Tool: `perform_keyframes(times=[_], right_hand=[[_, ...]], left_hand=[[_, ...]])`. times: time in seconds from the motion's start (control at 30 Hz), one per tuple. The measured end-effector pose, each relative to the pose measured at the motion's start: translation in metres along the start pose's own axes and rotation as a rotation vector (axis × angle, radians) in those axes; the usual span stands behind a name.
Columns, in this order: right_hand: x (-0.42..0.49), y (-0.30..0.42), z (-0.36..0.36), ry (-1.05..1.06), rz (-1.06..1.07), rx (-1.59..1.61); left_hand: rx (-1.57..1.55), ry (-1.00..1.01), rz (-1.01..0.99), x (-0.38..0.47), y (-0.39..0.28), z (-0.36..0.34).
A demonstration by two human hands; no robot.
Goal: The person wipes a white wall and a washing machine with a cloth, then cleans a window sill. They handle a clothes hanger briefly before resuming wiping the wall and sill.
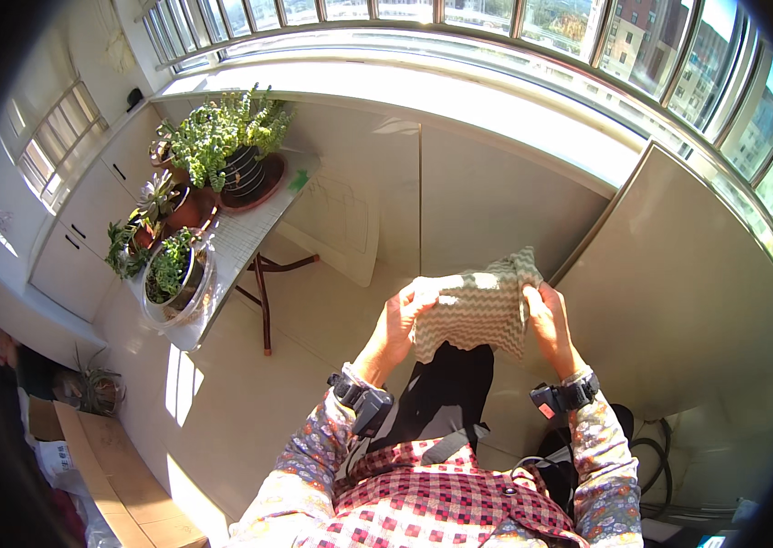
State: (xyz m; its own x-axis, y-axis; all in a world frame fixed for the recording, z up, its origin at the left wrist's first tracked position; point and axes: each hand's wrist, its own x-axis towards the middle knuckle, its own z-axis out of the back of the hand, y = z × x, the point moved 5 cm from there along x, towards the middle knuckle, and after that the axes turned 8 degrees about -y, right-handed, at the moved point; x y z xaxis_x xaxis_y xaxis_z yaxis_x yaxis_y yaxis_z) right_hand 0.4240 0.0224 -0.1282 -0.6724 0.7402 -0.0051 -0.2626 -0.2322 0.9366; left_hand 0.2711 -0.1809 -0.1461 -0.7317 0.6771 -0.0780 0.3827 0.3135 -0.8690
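A cloth with a zigzag pattern in pale and grey-green tones (472,312) is stretched between my two hands, above my dark-trousered legs. My left hand (400,325) pinches its left side near the upper corner, with the thumb on top. On the other side, my right hand (550,318) grips the right edge, where the fabric is bunched and a corner sticks up. The fingers behind the cloth are hidden. Both wrists carry black strapped devices.
Potted succulents (225,140) stand on a folding table (239,236) at the left. A large panel (687,274) leans at the right, near a dark hose (663,459). Below a barred window runs a white sill (427,82). An open cardboard box (119,479) is at the lower left.
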Motion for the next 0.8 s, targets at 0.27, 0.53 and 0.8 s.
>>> perform_keyframes(times=[0.27, 0.53, 0.8], right_hand=[[0.002, -0.007, 0.009, -0.060, 0.075, 0.322], [-0.076, -0.091, -0.024, 0.200, -0.197, 0.029], [-0.074, -0.089, -0.011, 0.073, -0.279, 0.309]], left_hand=[[0.177, -0.082, -0.098, 0.001, -0.002, 0.013], [0.335, -0.091, 0.235, -0.083, 0.060, 0.071], [0.414, -0.123, 0.241, -0.068, 0.061, 0.074]])
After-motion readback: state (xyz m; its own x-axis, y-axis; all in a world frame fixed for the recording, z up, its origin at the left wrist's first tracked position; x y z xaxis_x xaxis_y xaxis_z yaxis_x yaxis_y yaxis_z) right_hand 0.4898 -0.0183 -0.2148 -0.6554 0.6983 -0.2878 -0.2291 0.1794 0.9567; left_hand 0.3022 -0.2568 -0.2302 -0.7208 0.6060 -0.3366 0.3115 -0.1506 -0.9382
